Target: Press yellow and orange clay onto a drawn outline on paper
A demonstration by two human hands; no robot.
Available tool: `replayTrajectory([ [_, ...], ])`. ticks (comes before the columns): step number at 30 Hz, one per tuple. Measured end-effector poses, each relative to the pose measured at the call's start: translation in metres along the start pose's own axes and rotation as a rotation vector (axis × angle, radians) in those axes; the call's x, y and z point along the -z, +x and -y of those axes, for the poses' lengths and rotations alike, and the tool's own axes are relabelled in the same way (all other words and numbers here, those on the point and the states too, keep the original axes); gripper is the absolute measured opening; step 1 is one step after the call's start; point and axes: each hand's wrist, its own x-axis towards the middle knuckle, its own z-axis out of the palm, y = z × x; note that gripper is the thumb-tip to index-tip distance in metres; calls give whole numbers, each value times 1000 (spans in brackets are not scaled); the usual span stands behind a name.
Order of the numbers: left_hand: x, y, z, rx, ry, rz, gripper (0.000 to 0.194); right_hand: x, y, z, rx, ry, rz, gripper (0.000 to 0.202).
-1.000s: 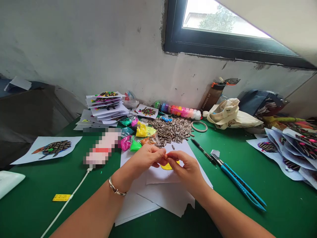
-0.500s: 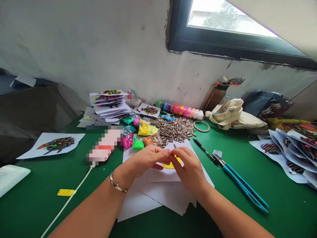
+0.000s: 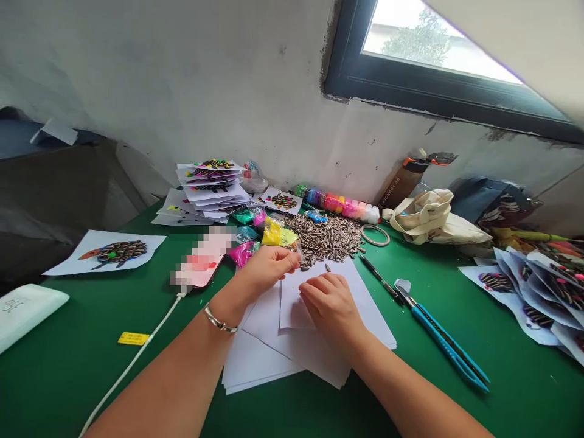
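left hand (image 3: 269, 267) sits by colorful packets (image 3: 274, 234), right hand (image 3: 329, 304) over paper (image 3: 314, 358).

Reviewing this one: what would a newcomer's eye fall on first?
Probably the heap of striped seeds, spread on the green table beyond the hands. Next come the bright little bags at the heap's left, close to the left hand, and the blue-handled tool lying right of the white papers.

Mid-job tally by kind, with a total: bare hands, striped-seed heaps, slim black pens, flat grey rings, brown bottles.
Left bare hand and right bare hand: 2
Heap of striped seeds: 1
Slim black pen: 1
Flat grey ring: 1
Brown bottle with orange trim: 1
Total: 6
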Motion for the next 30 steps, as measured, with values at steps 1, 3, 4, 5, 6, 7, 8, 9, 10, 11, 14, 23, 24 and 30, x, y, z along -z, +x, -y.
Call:
replayTrajectory([
  [1,0,0,1,-23,27,5,43,-3,0,0,23,-41,-1,11],
  [3,-2,1,3,-68,83,12,42,-9,-2,-2,47,-101,0,10],
  [4,-2,2,4,-93,113,15,41,-10,-3,-3,53,-121,5,10],
  [5,-3,3,5,-116,142,16,41,-12,-4,-4,57,-134,13,10],
  [6,-3,4,6,-136,170,14,41,-12,-5,-4,62,-137,24,10],
  [7,-3,5,8,-151,193,9,41,-12,-5,-4,68,-129,34,10],
  [8,-4,6,9,-159,210,4,42,-11,-6,-3,78,-113,47,10],
  [9,-4,7,11,-160,221,-3,42,-10,-6,-2,89,-93,63,11],
  [10,-4,8,12,-157,227,-9,41,-8,-7,-1,101,-72,74,13],
  [11,-5,9,13,-153,233,-13,41,-6,-7,0,110,-51,83,16],
  [14,-6,9,14,-143,259,-16,41,2,-9,1,106,13,70,22],
  [23,-9,11,16,-127,343,-1,41,17,-17,3,47,7,172,21],
  [24,-9,11,17,-130,357,0,41,17,-16,4,59,4,179,20],
  [30,-9,12,19,-153,416,13,41,18,-14,8,80,-49,243,20],
])
